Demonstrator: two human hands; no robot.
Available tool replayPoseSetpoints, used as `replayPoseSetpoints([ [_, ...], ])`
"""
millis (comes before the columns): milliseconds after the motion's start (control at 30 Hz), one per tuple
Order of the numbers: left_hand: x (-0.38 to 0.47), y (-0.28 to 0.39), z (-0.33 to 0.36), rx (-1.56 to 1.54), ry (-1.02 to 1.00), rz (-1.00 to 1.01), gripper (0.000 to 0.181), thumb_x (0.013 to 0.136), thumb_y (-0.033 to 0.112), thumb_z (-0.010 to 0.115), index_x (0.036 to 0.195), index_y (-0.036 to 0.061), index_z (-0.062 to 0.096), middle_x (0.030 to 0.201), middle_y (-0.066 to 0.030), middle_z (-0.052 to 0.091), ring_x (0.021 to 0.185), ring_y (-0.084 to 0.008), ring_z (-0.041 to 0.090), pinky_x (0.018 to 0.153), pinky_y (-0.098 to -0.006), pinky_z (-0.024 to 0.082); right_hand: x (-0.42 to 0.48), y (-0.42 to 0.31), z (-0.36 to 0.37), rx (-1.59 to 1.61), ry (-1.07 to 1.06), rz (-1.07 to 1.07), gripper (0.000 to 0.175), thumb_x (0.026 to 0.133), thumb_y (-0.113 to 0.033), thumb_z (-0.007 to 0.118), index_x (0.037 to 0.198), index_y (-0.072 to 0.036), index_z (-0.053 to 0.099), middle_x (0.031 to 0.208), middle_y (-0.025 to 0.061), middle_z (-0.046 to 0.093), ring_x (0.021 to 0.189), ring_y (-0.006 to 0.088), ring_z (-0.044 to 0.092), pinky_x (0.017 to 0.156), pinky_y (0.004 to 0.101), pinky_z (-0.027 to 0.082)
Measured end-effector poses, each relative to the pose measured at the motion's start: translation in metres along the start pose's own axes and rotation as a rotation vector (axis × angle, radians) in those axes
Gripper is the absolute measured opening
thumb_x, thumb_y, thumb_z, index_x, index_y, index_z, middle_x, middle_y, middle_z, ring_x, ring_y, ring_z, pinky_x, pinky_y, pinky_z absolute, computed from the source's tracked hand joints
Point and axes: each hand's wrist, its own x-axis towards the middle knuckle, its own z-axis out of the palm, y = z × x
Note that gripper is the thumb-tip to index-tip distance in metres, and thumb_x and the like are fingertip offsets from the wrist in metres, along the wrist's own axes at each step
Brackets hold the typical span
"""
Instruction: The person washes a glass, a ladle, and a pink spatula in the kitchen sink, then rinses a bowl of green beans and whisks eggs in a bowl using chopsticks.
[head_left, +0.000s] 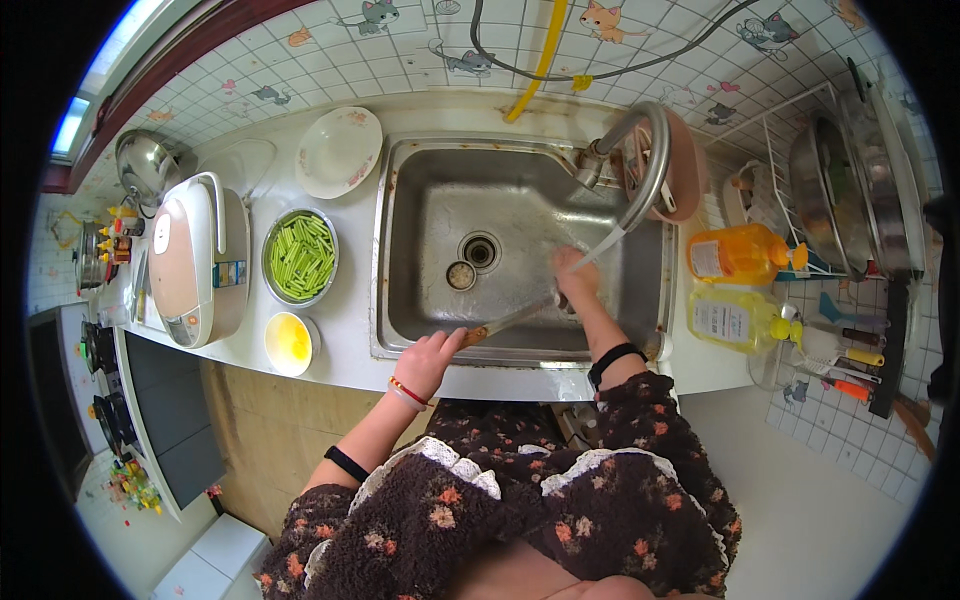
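Over the near edge of the stainless steel sink (420, 225), my left hand (429, 361) is closed around the wooden handle of a long metal utensil (517, 316). My right hand (576, 279) is at the utensil's far end, under the stream of water from the curved metal faucet (654, 172). That end is partly hidden by my fingers, so I cannot tell exactly what kind of utensil it is. Near the drain (480, 252) sits a strainer cup (460, 276) with pale bits in it.
Left of the sink are a floral plate (339, 153), a metal bowl of cut green stalks (301, 257), a bowl of yellow liquid (289, 343) and a rice cooker (199, 262). At right stand an orange bottle (731, 255), a yellow bottle (731, 319) and a pink container (686, 169).
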Motion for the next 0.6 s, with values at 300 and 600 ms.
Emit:
replayPoseSetpoints([
  [300, -0.001, -0.009, 0.001, -0.015, 0.029, -0.203, 0.032, 0.084, 0.016, 0.061, 0.116, 0.0179, 0.058, 0.078, -0.0054, 0.056, 0.064, -0.0254, 0.061, 0.054, -0.0377, 0.049, -0.017, -0.039, -0.008, 0.070, -0.094, -0.057, 0.033, 0.092, -0.032, 0.050, 0.088, -0.001, 0.062, 0.081, 0.0214, 0.063, 0.076, 0.0380, 0.061, 0.069, 0.0458, 0.047],
  [600, 0.002, -0.028, 0.017, -1.000, -0.380, -0.632, 0.030, 0.093, 0.023, 0.056, 0.121, 0.0119, 0.055, 0.076, -0.0016, 0.055, 0.053, -0.0110, 0.049, 0.045, -0.0284, 0.040, -0.008, 0.001, -0.023, 0.163, 0.146, 0.160, 0.033, 0.092, -0.035, 0.053, 0.098, -0.003, 0.061, 0.097, 0.0226, 0.060, 0.093, 0.0412, 0.058, 0.078, 0.0478, 0.046],
])
